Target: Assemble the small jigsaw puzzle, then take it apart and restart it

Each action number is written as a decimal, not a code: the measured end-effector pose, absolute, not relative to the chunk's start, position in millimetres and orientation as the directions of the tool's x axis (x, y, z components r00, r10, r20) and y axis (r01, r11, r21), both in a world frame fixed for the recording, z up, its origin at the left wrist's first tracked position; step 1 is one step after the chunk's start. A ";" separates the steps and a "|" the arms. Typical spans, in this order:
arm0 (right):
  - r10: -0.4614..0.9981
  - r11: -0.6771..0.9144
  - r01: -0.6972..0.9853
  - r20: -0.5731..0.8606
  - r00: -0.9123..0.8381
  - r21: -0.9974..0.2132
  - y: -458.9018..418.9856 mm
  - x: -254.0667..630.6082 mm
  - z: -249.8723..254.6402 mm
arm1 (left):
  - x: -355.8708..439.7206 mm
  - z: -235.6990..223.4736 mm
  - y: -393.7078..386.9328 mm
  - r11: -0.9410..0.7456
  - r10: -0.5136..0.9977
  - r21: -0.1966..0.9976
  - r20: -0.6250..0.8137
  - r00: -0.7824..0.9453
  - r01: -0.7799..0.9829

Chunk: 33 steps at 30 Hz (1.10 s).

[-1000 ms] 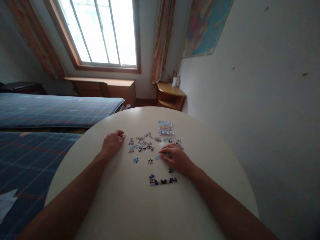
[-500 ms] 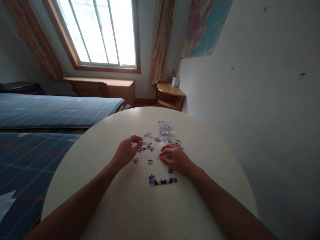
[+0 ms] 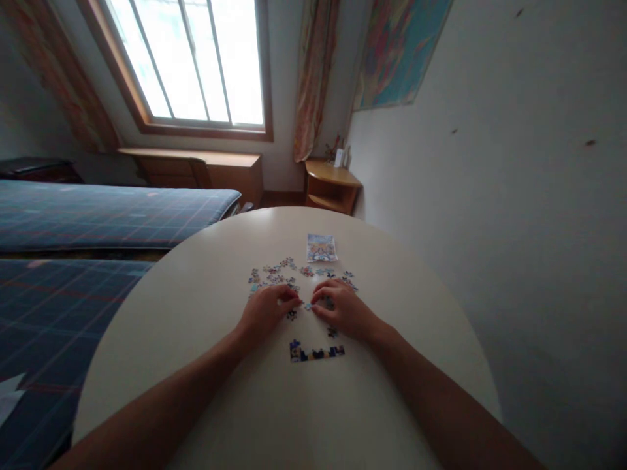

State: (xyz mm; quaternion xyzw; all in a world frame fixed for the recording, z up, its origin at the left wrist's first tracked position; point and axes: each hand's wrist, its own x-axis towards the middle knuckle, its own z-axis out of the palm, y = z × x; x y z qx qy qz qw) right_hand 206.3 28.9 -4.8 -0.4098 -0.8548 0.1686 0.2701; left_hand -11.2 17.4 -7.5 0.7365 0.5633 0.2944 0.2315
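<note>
Over the middle of the table, my left hand [image 3: 268, 309] pinches a small jigsaw puzzle piece, mostly covered by the fingertips. Facing it, my right hand [image 3: 345, 308] has thumb and fingers closed on a light blue puzzle piece [image 3: 308, 306]. The two pieces are close together; whether they touch I cannot tell. A joined strip of dark blue puzzle pieces [image 3: 317, 354] lies nearer to me, with a loose dark piece [image 3: 332, 332] just above its right end. Another dark-and-white piece [image 3: 292, 315] sits below my left fingertips.
Several loose puzzle pieces [image 3: 275, 279] are scattered beyond my hands on the round white table [image 3: 313, 418]. Behind them lies a small picture sheet [image 3: 322, 248]. A bed with a plaid cover [image 3: 98, 215] stands to the left, and a wall [image 3: 490, 228] rises on the right.
My left hand has travelled right from the left side of the scattered pieces, carrying its piece up to my right fingertips. My right hand has stayed almost in place.
</note>
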 end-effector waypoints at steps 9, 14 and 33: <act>0.794 0.603 0.638 0.282 -0.539 -0.479 35.4 227.1 -1.2 | -25.0 -2.3 21.1 -0.364 0.929 0.496 0.259 0.266 0.789; 0.801 0.594 0.648 0.274 -0.532 -0.477 42.4 238.8 -1.3 | -29.6 2.2 21.4 -0.480 0.877 0.465 0.247 0.412 0.744; 0.784 0.617 0.636 0.291 -0.548 -0.464 41.3 239.6 -2.6 | -47.5 5.4 25.7 -0.570 0.819 0.407 0.214 0.533 0.713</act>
